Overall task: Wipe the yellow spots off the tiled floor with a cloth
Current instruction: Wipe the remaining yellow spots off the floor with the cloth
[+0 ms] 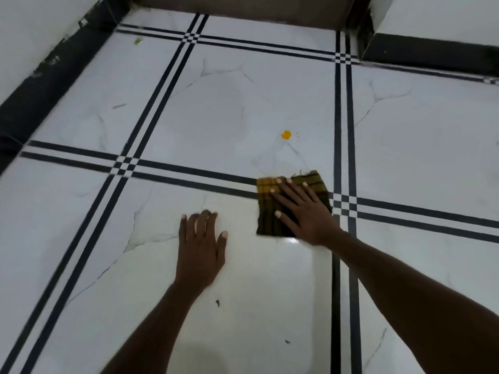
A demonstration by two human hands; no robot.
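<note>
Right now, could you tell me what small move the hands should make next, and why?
Probably slide the right hand, pressing flat on the cloth, forward over the yellow spot, which lies unwiped just beyond the cloth. The left hand rests on the floor.

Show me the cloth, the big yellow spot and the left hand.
cloth (266,209), head view, bare checked part left of the fingers
yellow spot (286,135), head view, its middle
left hand (201,247), head view, back of hand
</note>
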